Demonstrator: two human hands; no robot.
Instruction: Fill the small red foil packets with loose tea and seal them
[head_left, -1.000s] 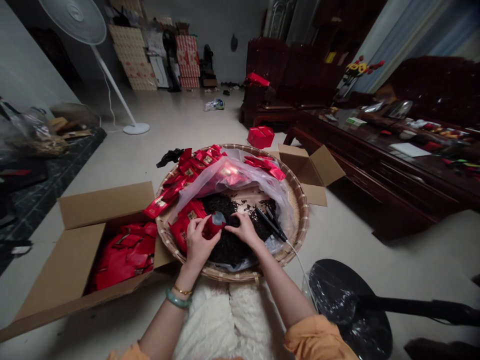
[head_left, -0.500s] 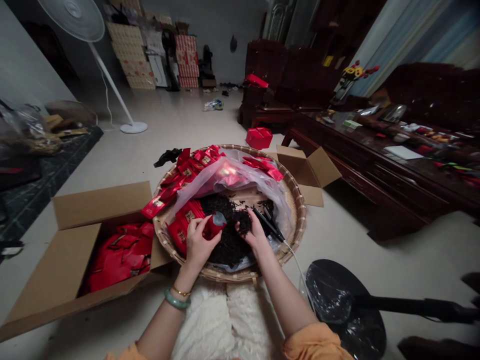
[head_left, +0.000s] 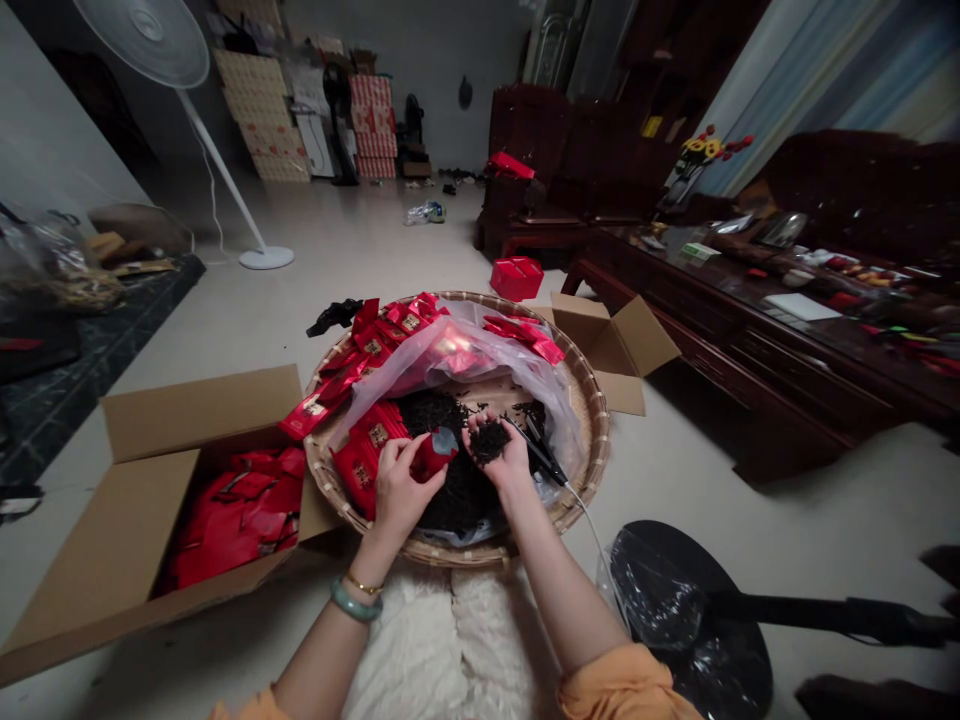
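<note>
Tea leaves (head_left: 489, 441) sit in the cupped grip of the right hand (head_left: 514, 466), inside the near edge of the bamboo basket (head_left: 601, 440); the left hand (head_left: 399, 492) pinches an open red pouch (head_left: 427, 456).

Glossy foil-like packets (head_left: 358, 465), filmy plastic sheet (head_left: 545, 372), woven basket (head_left: 600, 435) — rough, matt cardboard box (head_left: 139, 520)

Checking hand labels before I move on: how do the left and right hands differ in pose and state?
The left hand pinches a small red pouch between thumb and fingers, while the right hand is an open, cupped palm holding dark leaves. The left hand wears a green bangle at the wrist; the right hand shows no bangle. Both hands are bare and held over the woven basket.
</note>
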